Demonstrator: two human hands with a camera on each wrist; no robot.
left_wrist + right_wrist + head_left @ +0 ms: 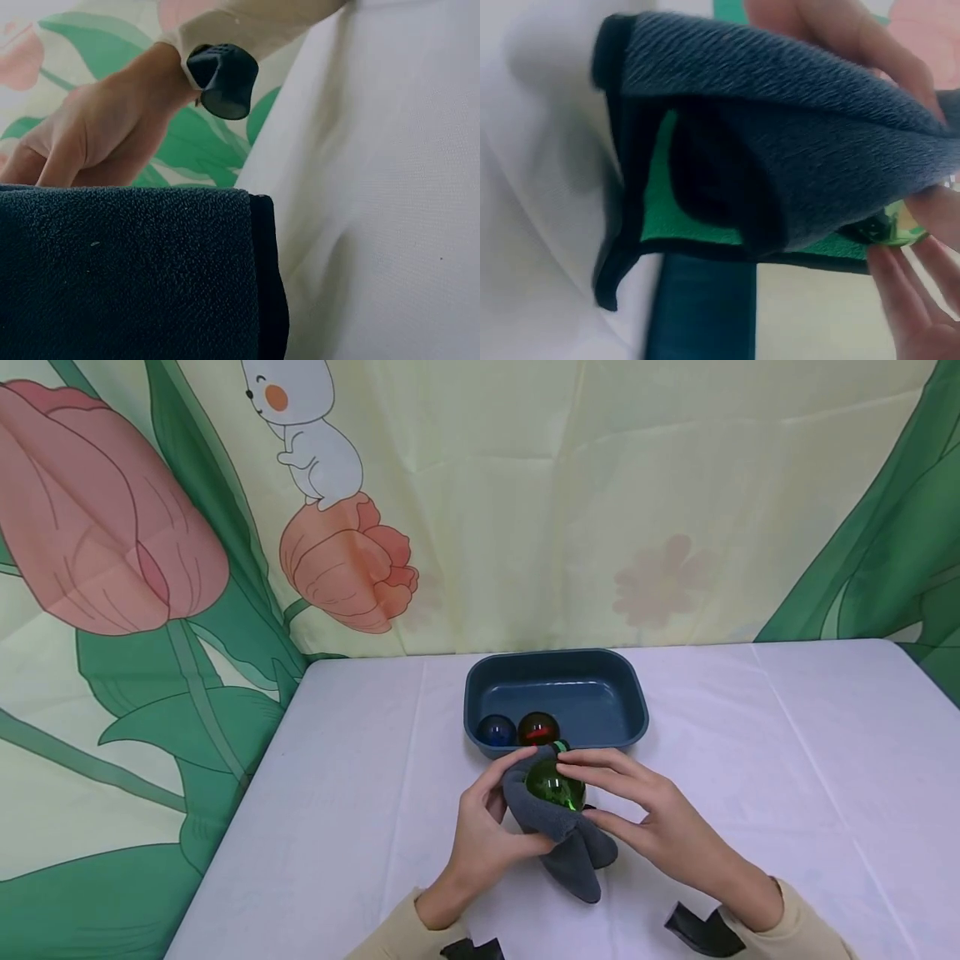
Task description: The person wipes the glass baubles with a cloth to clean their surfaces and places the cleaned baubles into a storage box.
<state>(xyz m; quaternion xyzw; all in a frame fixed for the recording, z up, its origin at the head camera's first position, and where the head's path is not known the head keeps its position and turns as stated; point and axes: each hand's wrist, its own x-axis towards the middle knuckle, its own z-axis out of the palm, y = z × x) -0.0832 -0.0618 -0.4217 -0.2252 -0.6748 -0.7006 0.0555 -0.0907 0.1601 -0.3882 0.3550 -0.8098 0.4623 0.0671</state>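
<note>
In the head view my left hand [487,828] grips a grey-blue cloth [576,862], its thumb in front and fingers behind. A shiny green glass ball [553,787] sits in the cloth's fold. My right hand [656,810] holds the ball from the right, fingertips on top and thumb low at its side. The cloth's lower end droops toward the table. In the right wrist view a green underside with dark edging shows inside the folded cloth [840,157], and part of the green ball [906,226] peeks out. The cloth [127,274] hides the ball in the left wrist view.
Just beyond the hands stands a dark blue tray [600,689]. A blue ball [497,729] and a dark red-brown ball [538,727] lie in its near left part. White cloth covers the table [360,810]; a printed curtain [510,527] hangs behind it.
</note>
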